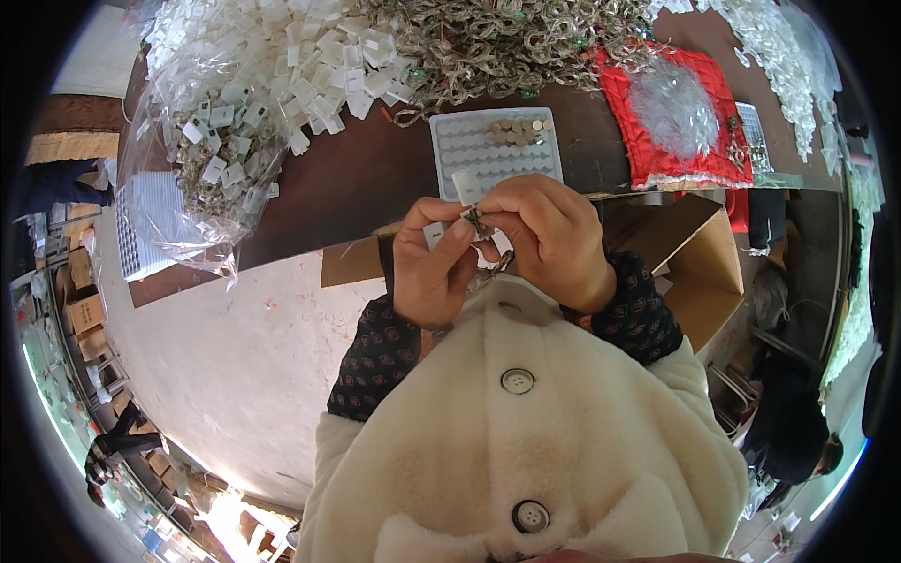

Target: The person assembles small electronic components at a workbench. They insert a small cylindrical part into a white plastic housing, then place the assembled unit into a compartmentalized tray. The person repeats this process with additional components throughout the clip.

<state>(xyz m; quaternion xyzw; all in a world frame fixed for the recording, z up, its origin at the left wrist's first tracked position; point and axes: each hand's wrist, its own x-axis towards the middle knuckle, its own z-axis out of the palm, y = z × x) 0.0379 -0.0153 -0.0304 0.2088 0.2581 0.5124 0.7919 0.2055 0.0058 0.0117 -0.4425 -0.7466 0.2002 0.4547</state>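
Both hands meet in front of my chest, just short of the table edge. My left hand [432,267] pinches a small circuit board [474,221] with thin wires between thumb and fingers. From the other side, the fingertips of my right hand [556,242] grip the same board. A white plastic piece [465,186] sticks up above the fingertips, and a second white piece [434,235] shows at my left fingers. Coiled wire [493,270] hangs below, partly hidden by the hands. Behind them, a white ridged tray [450,141] holds several round coin cells [516,131].
On the brown table [324,188] lie heaps of white plastic pieces [300,56] and wire coils [507,52]. A clear bag [211,202] of wired parts stands left. At right, a red quilted cloth [619,108] bears clear strands [674,108]. A cardboard box [704,291] sits below; a person [788,413] is beyond.
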